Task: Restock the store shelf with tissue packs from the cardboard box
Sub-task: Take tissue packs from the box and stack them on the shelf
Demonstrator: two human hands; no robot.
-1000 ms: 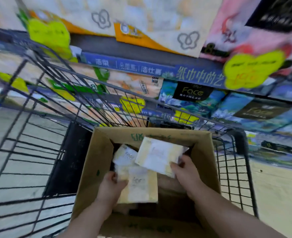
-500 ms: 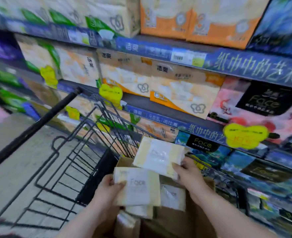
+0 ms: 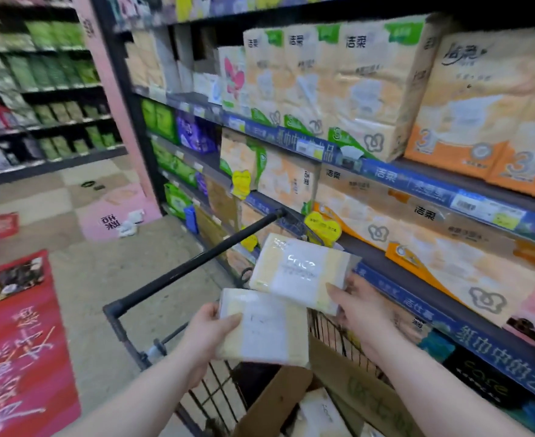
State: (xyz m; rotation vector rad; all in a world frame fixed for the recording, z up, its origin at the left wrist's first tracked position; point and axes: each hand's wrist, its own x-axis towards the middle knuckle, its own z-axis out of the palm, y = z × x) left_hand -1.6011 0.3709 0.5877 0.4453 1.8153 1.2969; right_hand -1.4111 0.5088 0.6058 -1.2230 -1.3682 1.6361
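My left hand (image 3: 208,332) grips a cream-and-white tissue pack (image 3: 267,329) by its left edge. Just above and to the right, my right hand (image 3: 359,305) holds a second tissue pack (image 3: 301,272) of the same kind by its right end. Both packs hover over the open cardboard box (image 3: 348,370), which sits in a black wire cart (image 3: 197,266). More packs (image 3: 318,414) lie inside the box. The store shelf (image 3: 401,181) with blue price strips runs along the right, stacked with large tissue bundles.
A pink pillar (image 3: 115,121) stands at the shelf's far end, with another aisle of green goods (image 3: 48,74) behind it. A red floor banner (image 3: 20,342) lies at the left. Bare tiled floor stretches ahead of the cart.
Both hands have lifted the packs out of the box and up above the cart. My view has swung up from the box to the shelves and aisle.
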